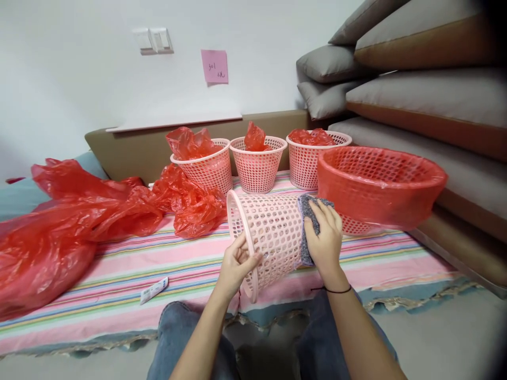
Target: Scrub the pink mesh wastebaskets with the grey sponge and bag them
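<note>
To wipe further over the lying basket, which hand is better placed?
Probably the right hand: it holds the grey cloth against the pink basket's narrower end, while the left hand grips the rim and has no cloth.

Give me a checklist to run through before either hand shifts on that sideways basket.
1. Left grip on the rim of the held basket: ok, thumb and fingers around it.
2. Right grip holding the grey cloth against the base end: ok.
3. Basket surface under the cloth: cannot tell, it is covered.
4. Striped cover free of loose red plastic: not ok, plastic spreads across its left side.
5. Small white packet away from both hands: ok.
</note>
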